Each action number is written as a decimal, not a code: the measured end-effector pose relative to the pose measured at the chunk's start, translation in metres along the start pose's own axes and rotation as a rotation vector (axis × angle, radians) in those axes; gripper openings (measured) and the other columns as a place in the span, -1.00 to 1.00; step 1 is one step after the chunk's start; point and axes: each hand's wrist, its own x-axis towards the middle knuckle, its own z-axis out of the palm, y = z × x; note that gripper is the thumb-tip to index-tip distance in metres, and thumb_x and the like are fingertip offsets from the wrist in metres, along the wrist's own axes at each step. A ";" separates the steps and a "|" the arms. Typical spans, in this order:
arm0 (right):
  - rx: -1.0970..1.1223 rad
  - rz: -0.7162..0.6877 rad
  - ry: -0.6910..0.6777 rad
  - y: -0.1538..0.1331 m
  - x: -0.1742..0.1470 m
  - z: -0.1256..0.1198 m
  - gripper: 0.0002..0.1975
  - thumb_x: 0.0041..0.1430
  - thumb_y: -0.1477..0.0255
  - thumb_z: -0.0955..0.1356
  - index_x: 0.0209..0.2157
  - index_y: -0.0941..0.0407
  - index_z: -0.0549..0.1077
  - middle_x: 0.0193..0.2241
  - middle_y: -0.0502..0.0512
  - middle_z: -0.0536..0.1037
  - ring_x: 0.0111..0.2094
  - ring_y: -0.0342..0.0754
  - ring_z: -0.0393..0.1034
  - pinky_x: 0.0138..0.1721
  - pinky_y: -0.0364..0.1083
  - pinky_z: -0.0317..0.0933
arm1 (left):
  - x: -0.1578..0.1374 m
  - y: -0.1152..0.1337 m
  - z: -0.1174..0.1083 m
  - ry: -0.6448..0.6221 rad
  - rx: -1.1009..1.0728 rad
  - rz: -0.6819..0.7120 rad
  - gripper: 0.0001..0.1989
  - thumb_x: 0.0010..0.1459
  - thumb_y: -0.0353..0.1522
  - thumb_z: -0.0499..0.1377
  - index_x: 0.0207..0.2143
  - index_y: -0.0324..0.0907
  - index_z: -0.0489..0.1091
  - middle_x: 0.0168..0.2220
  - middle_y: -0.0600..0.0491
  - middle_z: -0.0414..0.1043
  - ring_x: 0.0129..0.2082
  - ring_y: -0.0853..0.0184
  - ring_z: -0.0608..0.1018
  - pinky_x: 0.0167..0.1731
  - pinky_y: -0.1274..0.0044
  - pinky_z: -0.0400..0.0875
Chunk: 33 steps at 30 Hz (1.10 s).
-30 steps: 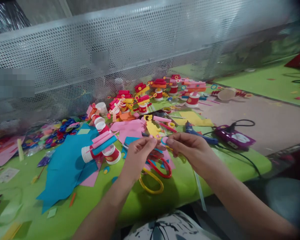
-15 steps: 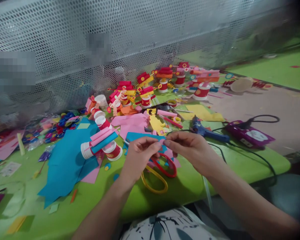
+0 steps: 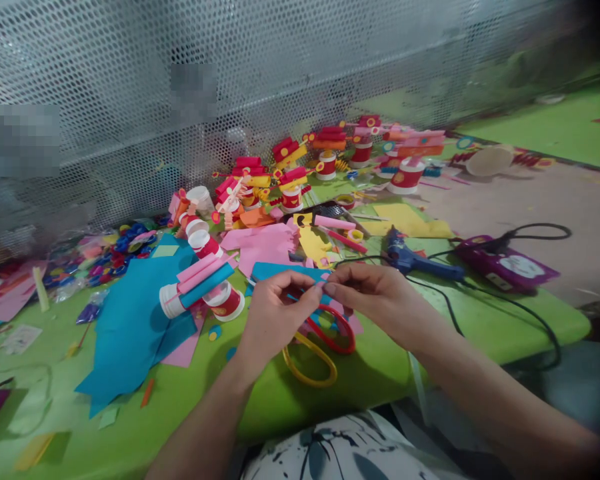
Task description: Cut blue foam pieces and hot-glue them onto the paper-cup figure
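Note:
My left hand (image 3: 275, 312) and my right hand (image 3: 383, 297) meet over the table, thumbs and forefingers pinched together. Between the fingertips is a small piece of pink paper (image 3: 325, 279), mostly hidden. Below them lie scissors with one red handle loop (image 3: 349, 337) and one yellow loop (image 3: 313, 381); my left hand covers part of them. Blue paper (image 3: 275, 271) and pink scraps lie just behind my fingers. To the left, a red-and-white paper cup (image 3: 225, 301) stands beside pink and blue paper rolls (image 3: 206, 273).
A blue glue gun (image 3: 420, 261) and a purple box with a black cord (image 3: 505, 263) lie to the right. Several paper-cup models (image 3: 293, 190) stand along the perforated metal screen (image 3: 130, 87). A large blue sheet (image 3: 130, 320) and bagged colourful bits (image 3: 125, 253) are at left.
My hands stay pinched together at nearly the same spot, with the fingertips slightly shifted. The pink piece shows less between them. The view has turned slightly.

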 end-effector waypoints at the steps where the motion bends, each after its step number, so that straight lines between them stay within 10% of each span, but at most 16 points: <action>1: -0.001 0.005 -0.002 0.000 0.000 0.001 -0.63 0.09 0.07 0.50 -0.41 0.12 0.60 -0.56 -0.03 0.48 -0.53 -0.15 0.27 -0.54 -0.15 0.13 | 0.000 0.001 0.000 -0.002 0.016 0.008 -0.89 0.16 -0.33 0.33 -0.37 -0.18 0.55 -0.44 0.10 0.53 -0.46 0.44 0.46 -0.42 0.61 0.39; 8: -0.012 -0.019 -0.020 0.003 0.001 -0.006 -0.61 0.12 0.04 0.49 -0.33 0.12 0.64 -0.51 0.01 0.54 -0.52 -0.13 0.33 -0.52 -0.14 0.21 | 0.003 -0.004 -0.002 -0.032 -0.152 -0.085 -0.83 0.12 -0.28 0.39 -0.41 -0.20 0.55 -0.51 0.13 0.48 -0.52 0.47 0.48 -0.43 0.61 0.39; 13: -0.197 -0.044 0.249 0.021 -0.007 -0.042 -0.58 0.15 -0.01 0.46 -0.24 0.06 0.65 -0.47 0.04 0.59 -0.51 -0.07 0.37 -0.51 -0.09 0.22 | 0.007 -0.010 -0.002 0.013 -0.378 -0.221 -0.78 0.02 -0.26 0.49 -0.42 -0.20 0.57 -0.48 0.12 0.54 -0.55 0.50 0.50 -0.45 0.63 0.47; 19: -1.017 -0.073 0.490 0.059 -0.029 -0.096 -0.68 0.37 0.23 0.28 -0.07 0.11 0.57 -0.12 0.31 0.63 -0.25 0.19 0.53 -0.24 0.10 0.38 | 0.007 -0.012 0.003 -0.010 -0.453 -0.297 -0.77 -0.02 -0.27 0.52 -0.39 -0.20 0.63 -0.46 0.09 0.58 -0.52 0.50 0.55 -0.43 0.67 0.51; 23: -1.316 -0.023 0.429 0.072 -0.033 -0.118 -0.66 0.33 0.38 0.27 0.04 0.17 0.53 0.04 0.43 0.58 0.03 0.39 0.45 0.03 0.25 0.33 | 0.007 -0.014 0.008 -0.019 -0.518 -0.370 -0.72 -0.12 -0.28 0.57 -0.41 -0.22 0.63 -0.48 0.07 0.59 -0.53 0.50 0.56 -0.45 0.68 0.51; 33: -1.453 0.052 0.270 0.082 -0.013 -0.138 -0.60 0.25 0.43 0.29 0.08 0.16 0.53 -0.07 0.36 0.65 -0.02 0.33 0.52 -0.04 0.20 0.34 | 0.007 -0.021 0.011 -0.044 -0.558 -0.394 -0.71 -0.10 -0.27 0.57 -0.41 -0.25 0.63 -0.47 0.06 0.57 -0.53 0.53 0.53 -0.46 0.72 0.50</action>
